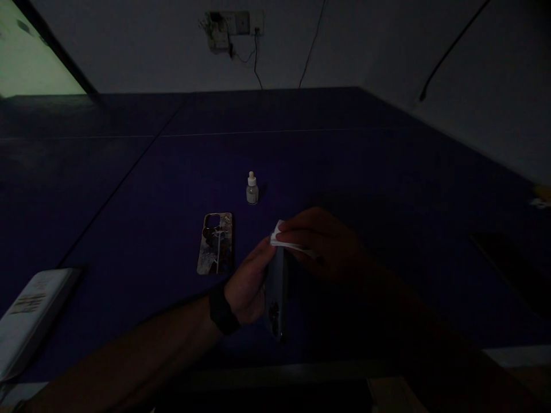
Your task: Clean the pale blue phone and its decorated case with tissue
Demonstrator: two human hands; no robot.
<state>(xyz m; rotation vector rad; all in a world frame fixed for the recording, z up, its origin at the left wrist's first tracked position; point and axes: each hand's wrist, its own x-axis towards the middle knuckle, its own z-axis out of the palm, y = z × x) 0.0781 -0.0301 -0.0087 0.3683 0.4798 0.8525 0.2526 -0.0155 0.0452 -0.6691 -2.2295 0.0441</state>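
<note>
My left hand (248, 285), with a dark watch on its wrist, is closed around a smartphone (276, 292). The phone is tilted on edge, its camera lenses toward the bottom. In my right hand (325, 244) the fingers pinch a folded white tissue (279, 236), pressed at the phone's far end. A patterned phone case (216, 244) lies on the table left of my hands. Farther back stands a small dropper bottle (252, 189) with a white cap. Shadow hides much of my right hand.
The dark blue table (344, 166) runs back to a wall with a socket panel (236, 24) and cables. A white box (37, 310) lies at the left. On the right is a dark flat object (508, 269), too dim to name.
</note>
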